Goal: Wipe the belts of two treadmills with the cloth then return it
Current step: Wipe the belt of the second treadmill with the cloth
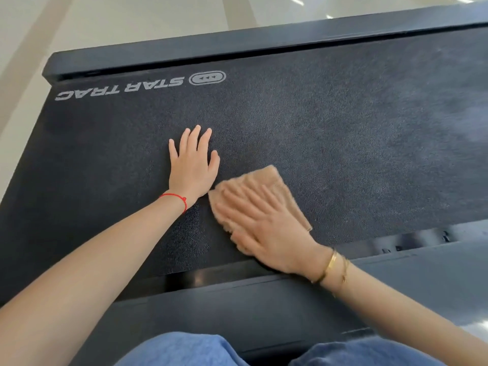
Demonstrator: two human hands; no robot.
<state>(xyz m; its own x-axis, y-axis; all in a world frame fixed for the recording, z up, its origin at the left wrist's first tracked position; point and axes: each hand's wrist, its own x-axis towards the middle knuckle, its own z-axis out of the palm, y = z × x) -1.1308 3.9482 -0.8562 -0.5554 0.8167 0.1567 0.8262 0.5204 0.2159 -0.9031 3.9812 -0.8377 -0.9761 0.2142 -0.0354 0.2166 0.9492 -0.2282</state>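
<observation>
Left hand (194, 169): flat, fingers spread, palm on belt (317, 122), holding nothing.
Right hand (266, 228): fingers extended, pressing cloth (269, 180) onto belt beside left hand.

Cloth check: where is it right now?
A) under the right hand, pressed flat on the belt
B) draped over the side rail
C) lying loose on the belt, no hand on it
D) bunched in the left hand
A: the right hand lies flat on the tan cloth on the belt, while the left hand rests bare on the belt beside it.
</observation>
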